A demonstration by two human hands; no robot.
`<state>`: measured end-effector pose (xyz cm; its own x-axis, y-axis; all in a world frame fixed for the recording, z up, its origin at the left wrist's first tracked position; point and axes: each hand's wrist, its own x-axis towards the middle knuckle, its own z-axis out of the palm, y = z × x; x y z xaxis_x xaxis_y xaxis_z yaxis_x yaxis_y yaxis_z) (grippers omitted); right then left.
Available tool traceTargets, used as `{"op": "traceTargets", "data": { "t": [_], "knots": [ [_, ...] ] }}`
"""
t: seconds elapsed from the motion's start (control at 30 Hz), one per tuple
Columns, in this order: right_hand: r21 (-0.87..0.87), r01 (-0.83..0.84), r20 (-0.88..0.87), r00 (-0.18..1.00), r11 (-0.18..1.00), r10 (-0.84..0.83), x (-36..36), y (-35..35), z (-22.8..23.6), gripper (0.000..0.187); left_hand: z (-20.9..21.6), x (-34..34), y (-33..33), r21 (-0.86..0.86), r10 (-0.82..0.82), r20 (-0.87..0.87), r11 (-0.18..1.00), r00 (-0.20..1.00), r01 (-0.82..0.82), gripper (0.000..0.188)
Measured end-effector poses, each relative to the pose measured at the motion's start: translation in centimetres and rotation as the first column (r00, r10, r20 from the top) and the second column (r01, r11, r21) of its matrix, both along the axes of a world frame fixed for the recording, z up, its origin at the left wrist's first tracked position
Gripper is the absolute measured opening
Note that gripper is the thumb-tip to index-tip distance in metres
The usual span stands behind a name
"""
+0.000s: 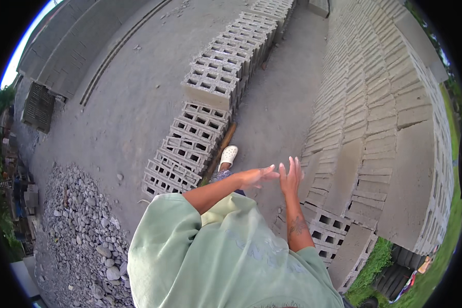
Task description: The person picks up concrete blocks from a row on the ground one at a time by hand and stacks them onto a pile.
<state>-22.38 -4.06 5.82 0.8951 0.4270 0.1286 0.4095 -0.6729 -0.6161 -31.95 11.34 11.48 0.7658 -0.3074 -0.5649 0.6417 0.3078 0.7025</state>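
Blocks (205, 97) of concrete, stacked outdoors

Dusty grey ground (138, 77), scattered with small stones (119, 177), spreads across the frame. A block stack (357, 102), rough-faced and tightly layered, fills the right side. A hollow-block row (190, 138) with rectangular holes runs from top centre to left of centre. Rounded stones (103, 251) form a gravel heap (82, 215) at lower left. At centre, the left hand (254, 177) and right hand (291, 179) are spread, fingertips close; I cannot tell whether they touch. The block stack's edge appears just right of the right hand; the hollow-block row is left of both hands.
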Motion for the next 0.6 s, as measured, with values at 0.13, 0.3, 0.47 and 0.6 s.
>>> {"op": "traceTargets", "data": {
  "t": [0.13,0.3,0.47,0.6],
  "knots": [
    [-0.342,-0.127,-0.208,0.977,0.931,0.056,2.9,6.0,-2.6,0.056,-12.5,0.0,15.6,0.488,0.312,-0.015,0.831,0.950,-0.265,0.051],
    [-0.261,-0.234,-0.647,0.762,0.937,0.010,9.1,20.2,-9.9,0.069,-24.6,0.0,38.6,0.915,0.591,0.156,0.216,0.792,-0.341,0.035],
    [-0.243,-0.151,-0.707,0.704,0.958,-0.069,14.8,36.4,-21.7,0.080,-29.4,4.8,56.6,0.998,0.668,0.070,-0.040,0.741,-0.058,0.046],
    [-0.270,-0.098,-0.702,0.701,0.958,-0.126,17.9,48.8,-29.8,0.089,-32.2,10.7,65.7,0.974,0.642,0.177,-0.223,0.746,-0.039,0.053]
  ]
}}
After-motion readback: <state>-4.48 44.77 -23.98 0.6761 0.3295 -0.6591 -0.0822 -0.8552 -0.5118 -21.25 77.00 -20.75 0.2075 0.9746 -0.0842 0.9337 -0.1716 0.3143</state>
